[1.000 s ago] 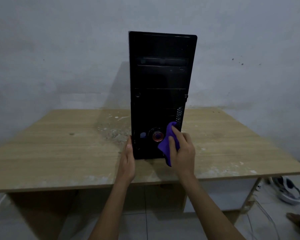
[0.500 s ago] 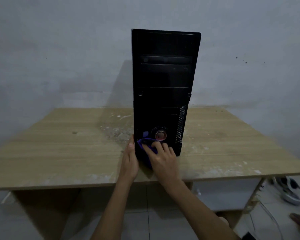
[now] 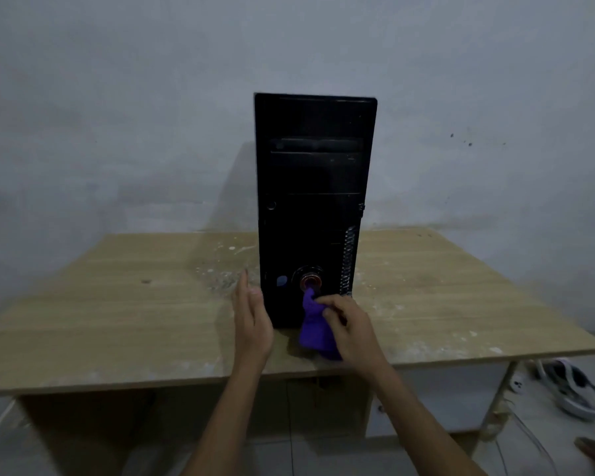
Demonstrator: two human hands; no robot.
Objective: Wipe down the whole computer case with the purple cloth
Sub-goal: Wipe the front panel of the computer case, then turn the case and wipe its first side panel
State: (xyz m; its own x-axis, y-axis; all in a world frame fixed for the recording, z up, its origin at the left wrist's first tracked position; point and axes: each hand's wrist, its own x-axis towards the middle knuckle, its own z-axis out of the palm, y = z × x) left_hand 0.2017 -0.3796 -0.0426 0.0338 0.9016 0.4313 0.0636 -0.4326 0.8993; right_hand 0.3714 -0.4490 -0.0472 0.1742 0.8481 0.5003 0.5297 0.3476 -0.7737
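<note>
While the computer case [image 3: 315, 207] stands upright on the table [image 3: 117, 304], its front panel facing the camera and its back toward the wall [image 3: 117, 115], the work sits at the foot of that panel. Right hand [image 3: 352, 329]: fingers curled around the bunched purple cloth [image 3: 315, 329], gripping it, with the cloth's upper tip touching the case just below the round ringed button [image 3: 310, 281] and its bulk hanging in front of the case's bottom edge, down to the tabletop. Left hand [image 3: 253, 321]: fingers straight and held together, holding nothing, set just beside the case's lower left edge; whether it actually touches the case cannot be told, but its placement reads as bracing.

Progress, as a judgement: the cloth is engaged with the lowest part of the front panel only, so the task appears to be at an early or middle stage rather than near its end. Pale specks show near the drive-bay slot [image 3: 316, 146] in the upper part of the case, which suggests that region may yet need a pass, though the dim light and dark finish make cleanliness hard to read anywhere. The top and both side panels are barely visible and the rear is hidden; nothing shows their state, and all would need wiping for the whole case to count as done.

Beside the case, to its left, the table bears pale dusty flecks [image 3: 220, 280]. A sandal [image 3: 571, 389] lies on the floor [image 3: 461, 451], below and right of the table.
</note>
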